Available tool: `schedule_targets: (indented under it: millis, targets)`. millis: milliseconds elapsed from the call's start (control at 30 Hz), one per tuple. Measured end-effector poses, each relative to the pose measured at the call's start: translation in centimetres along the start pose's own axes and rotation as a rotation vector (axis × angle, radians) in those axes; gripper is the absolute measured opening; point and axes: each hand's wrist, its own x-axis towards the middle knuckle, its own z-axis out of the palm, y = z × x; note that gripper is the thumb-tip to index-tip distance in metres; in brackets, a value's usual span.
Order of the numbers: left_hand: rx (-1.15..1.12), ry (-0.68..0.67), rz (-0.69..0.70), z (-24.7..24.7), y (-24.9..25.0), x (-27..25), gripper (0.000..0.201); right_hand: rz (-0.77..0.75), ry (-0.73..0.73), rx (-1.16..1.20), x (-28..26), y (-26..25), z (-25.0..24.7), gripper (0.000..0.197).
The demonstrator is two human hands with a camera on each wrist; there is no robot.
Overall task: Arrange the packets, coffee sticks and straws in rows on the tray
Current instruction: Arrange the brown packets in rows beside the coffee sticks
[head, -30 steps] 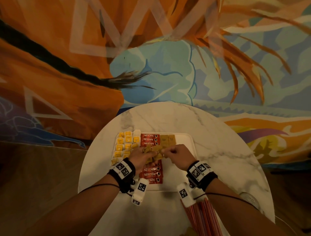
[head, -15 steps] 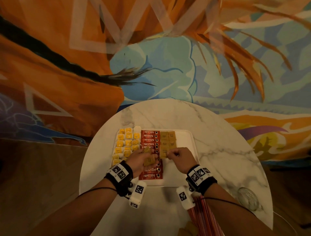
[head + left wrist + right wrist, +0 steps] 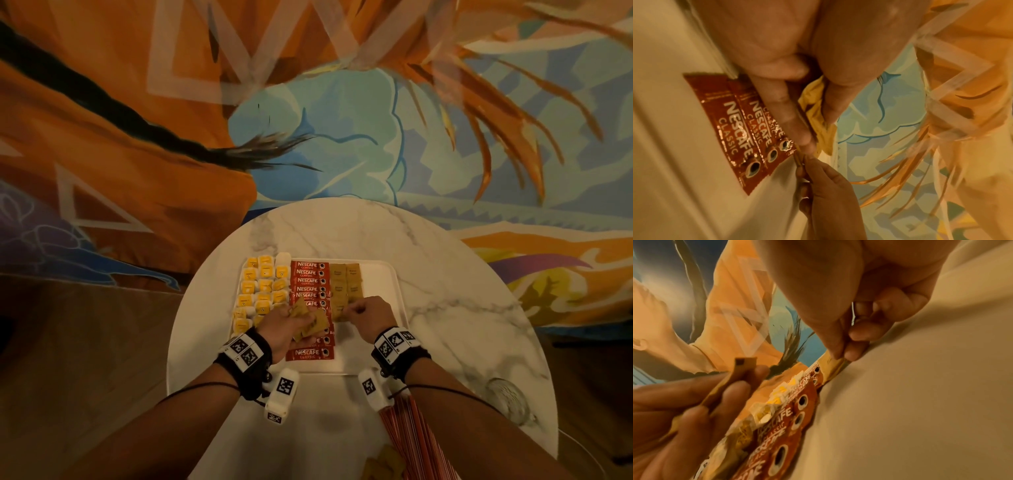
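Note:
A white tray [image 3: 380, 274] holds rows of yellow packets [image 3: 263, 284], red Nescafe coffee sticks [image 3: 310, 281] and brown sugar packets [image 3: 346, 284]. My left hand [image 3: 291, 322] hovers over the coffee sticks and grips a fanned bunch of brown packets [image 3: 310, 320]. My right hand [image 3: 352, 310] pinches one brown packet [image 3: 835, 368] against the tray at the near end of the brown rows. In the left wrist view my fingers [image 3: 789, 113] curl round the bunch above the coffee sticks [image 3: 735, 129]. Red-and-white straws [image 3: 411, 442] lie on the table by my right forearm.
The tray sits on a round marble table [image 3: 445, 308]. A clear glass [image 3: 507, 401] lies near the table's right edge. More brown packets [image 3: 383, 462] lie at the near edge beside the straws. The tray's right part is bare. A painted wall stands behind the table.
My right hand left the bunch in my left hand and moved right and down to the brown rows, where it now pinches one packet. The left hand stayed over the sticks.

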Motion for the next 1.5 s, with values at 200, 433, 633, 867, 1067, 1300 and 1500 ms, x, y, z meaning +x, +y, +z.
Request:
schedule_targets:
  millis: [200, 433, 633, 867, 1067, 1300, 1500]
  targets:
    - [0.033, 0.018, 0.036, 0.1, -0.1, 0.3, 0.023, 0.064, 0.022, -0.097, 0.3, 0.0, 0.2, 0.031]
    - [0.084, 0.042, 0.051, 0.1, -0.2, 0.8, 0.026, -0.008, 0.018, -0.018, -0.4, -1.1, -0.5, 0.029]
    - [0.165, 0.008, 0.046, 0.0, -0.3, 0.6, 0.048, -0.182, -0.199, 0.321, -3.4, -1.9, -0.5, 0.025]
    - [0.165, -0.039, 0.072, -0.1, -0.9, 0.8, 0.024, -0.089, -0.152, 0.494, -4.5, -0.9, 0.6, 0.012]
    - [0.174, -0.06, 0.041, 0.0, -1.2, 0.6, 0.026, -0.043, -0.135, 0.571, -5.2, -0.2, 0.9, 0.013]
    - [0.125, -0.054, 0.108, 0.5, -1.1, 0.6, 0.028, -0.116, -0.116, 0.49, -6.4, -0.1, 1.4, 0.011]
    - [0.087, -0.011, 0.101, 0.9, -1.2, 0.5, 0.019, -0.118, -0.11, 0.451, -5.9, 0.2, 0.9, 0.009]
